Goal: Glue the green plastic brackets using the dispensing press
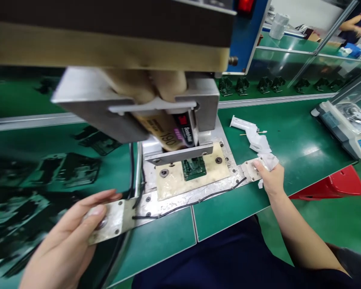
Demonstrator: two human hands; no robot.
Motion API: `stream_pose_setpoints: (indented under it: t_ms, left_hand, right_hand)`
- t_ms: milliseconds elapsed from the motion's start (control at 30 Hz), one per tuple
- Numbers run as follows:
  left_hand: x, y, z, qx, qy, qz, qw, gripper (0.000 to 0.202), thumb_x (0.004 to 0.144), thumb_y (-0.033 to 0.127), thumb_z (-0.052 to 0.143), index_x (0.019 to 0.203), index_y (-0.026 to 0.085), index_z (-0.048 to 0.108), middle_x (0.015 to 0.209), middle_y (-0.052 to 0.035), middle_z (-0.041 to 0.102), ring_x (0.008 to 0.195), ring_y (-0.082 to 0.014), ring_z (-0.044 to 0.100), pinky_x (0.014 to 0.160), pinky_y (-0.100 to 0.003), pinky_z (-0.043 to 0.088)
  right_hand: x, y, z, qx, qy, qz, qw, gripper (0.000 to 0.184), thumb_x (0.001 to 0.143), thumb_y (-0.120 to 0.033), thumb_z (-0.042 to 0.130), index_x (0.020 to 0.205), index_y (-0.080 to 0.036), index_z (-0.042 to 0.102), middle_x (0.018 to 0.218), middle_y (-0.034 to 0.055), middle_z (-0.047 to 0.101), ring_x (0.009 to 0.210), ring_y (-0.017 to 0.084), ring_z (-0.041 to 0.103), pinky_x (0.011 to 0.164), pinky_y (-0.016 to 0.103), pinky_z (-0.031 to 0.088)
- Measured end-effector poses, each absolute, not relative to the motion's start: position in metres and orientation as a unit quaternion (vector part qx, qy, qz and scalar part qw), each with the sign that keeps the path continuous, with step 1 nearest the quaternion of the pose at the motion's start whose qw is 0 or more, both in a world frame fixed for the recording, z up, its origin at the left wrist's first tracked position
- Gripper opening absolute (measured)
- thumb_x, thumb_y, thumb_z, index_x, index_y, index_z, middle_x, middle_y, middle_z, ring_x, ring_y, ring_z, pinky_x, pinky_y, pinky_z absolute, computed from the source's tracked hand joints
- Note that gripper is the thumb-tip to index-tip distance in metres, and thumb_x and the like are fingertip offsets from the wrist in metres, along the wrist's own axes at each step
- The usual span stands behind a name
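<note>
My left hand (60, 241) grips the left metal button bracket (120, 216) of a press-like machine, thumb on its round button and fingers behind and under the plate. At the other end, my right hand (273, 178) is closed round the right button bracket (249, 170), with its thumb over the button. Between them, a small green circuit board (194, 168) sits in a cream fixture plate (168, 188) on the metal base. Above it hangs the machine's head, holding a cartridge marked Scotch-Weld (171, 130); a metal bar partly hides the board.
Crumpled white tissue (258, 140), a white tube (240, 123) and a cotton swab lie on the right. Dark circuit assemblies (69, 168) crowd the left; several more line the back. A scale (345, 124) and red stool (333, 186) are right. Another person (353, 28) is beyond.
</note>
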State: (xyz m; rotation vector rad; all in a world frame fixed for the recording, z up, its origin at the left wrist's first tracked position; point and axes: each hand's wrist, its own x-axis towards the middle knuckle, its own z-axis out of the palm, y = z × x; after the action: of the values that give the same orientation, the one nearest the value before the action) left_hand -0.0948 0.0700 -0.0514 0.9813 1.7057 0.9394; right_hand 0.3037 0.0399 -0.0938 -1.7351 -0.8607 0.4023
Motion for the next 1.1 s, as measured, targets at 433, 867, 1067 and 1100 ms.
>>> stream_pose_setpoints:
  t_ms: [433, 867, 1067, 1100]
  left_hand:
    - [-0.099, 0.073, -0.056, 0.348, 0.649, 0.416, 0.534, 0.038, 0.075, 0.039, 0.085, 0.108, 0.025, 0.071, 0.107, 0.0006, 0.072, 0.082, -0.0146, 0.061, 0.066, -0.016, 0.05]
    - [-0.103, 0.074, -0.064, 0.348, 0.639, 0.44, 0.526, 0.064, 0.053, 0.059, 0.095, 0.104, 0.027, 0.075, 0.104, -0.0017, 0.071, 0.078, -0.0126, 0.061, 0.061, -0.01, 0.052]
    - [-0.102, 0.074, -0.063, 0.354, 0.632, 0.437, 0.533, 0.06, 0.057, 0.058, 0.093, 0.105, 0.028, 0.074, 0.105, -0.0012, 0.071, 0.082, -0.0133, 0.062, 0.063, -0.01, 0.053]
    - [-0.102, 0.074, -0.063, 0.353, 0.632, 0.435, 0.535, 0.06, 0.058, 0.058, 0.094, 0.105, 0.028, 0.074, 0.105, -0.0011, 0.071, 0.083, -0.0136, 0.062, 0.064, -0.011, 0.053]
  right_hand:
    - [0.309, 0.037, -0.1, -0.721, -0.38, 0.154, 0.558, 0.045, 0.069, -0.056, 0.082, 0.088, -0.016, 0.075, 0.083, 0.0067, 0.075, 0.078, 0.024, 0.069, 0.072, 0.035, 0.056]
    - [0.309, 0.038, -0.1, -0.716, -0.372, 0.158, 0.569, 0.045, 0.065, -0.055, 0.085, 0.086, -0.016, 0.075, 0.082, 0.0063, 0.075, 0.077, 0.024, 0.069, 0.069, 0.035, 0.056]
    - [0.31, 0.038, -0.102, -0.713, -0.371, 0.159, 0.574, 0.047, 0.065, -0.057, 0.085, 0.086, -0.016, 0.075, 0.082, 0.0063, 0.075, 0.077, 0.024, 0.069, 0.069, 0.035, 0.056]
    - [0.31, 0.038, -0.102, -0.712, -0.371, 0.159, 0.574, 0.047, 0.065, -0.056, 0.085, 0.086, -0.016, 0.075, 0.082, 0.0063, 0.075, 0.077, 0.024, 0.069, 0.068, 0.034, 0.056]
